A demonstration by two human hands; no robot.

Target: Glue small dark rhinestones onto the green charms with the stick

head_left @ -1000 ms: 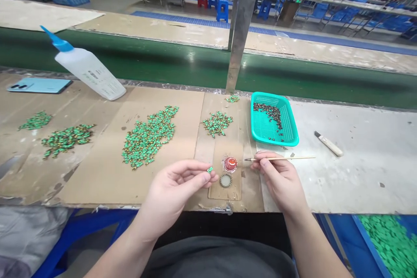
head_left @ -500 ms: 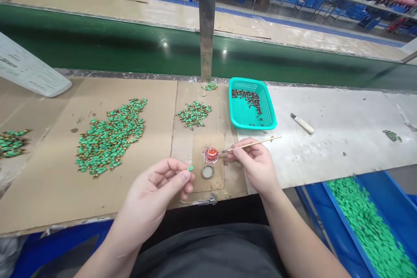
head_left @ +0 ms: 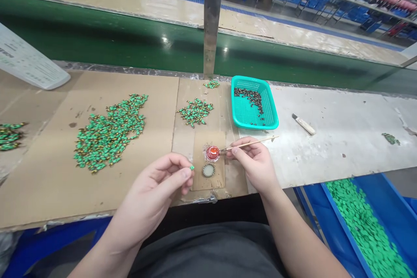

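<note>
Between the thumb and forefinger of my left hand (head_left: 163,182) is pinched a small green piece (head_left: 192,167), mostly hidden by the fingertips. My right hand (head_left: 252,163) grips a thin wooden paintbrush (head_left: 257,142), its tip pointing left at a small pot of red paint (head_left: 213,152). The tip reaches the pot's right edge; whether it touches the paint I cannot tell. Just below the pot sits a round dish with a beaded rim (head_left: 208,170). Both rest on a small cardboard piece (head_left: 217,182).
Piles of green-and-gold pieces (head_left: 110,132) lie to the left, with a smaller pile (head_left: 196,112) nearer the middle. A turquoise basket (head_left: 256,126) holds small dark pieces. A flat-handled tool (head_left: 303,124) lies at right. A metal post (head_left: 211,30) rises behind. Blue bin (head_left: 394,195) at lower right.
The view has shifted slightly. Both hands keep their holds, and the brush tip stays at the right edge of the red paint.
</note>
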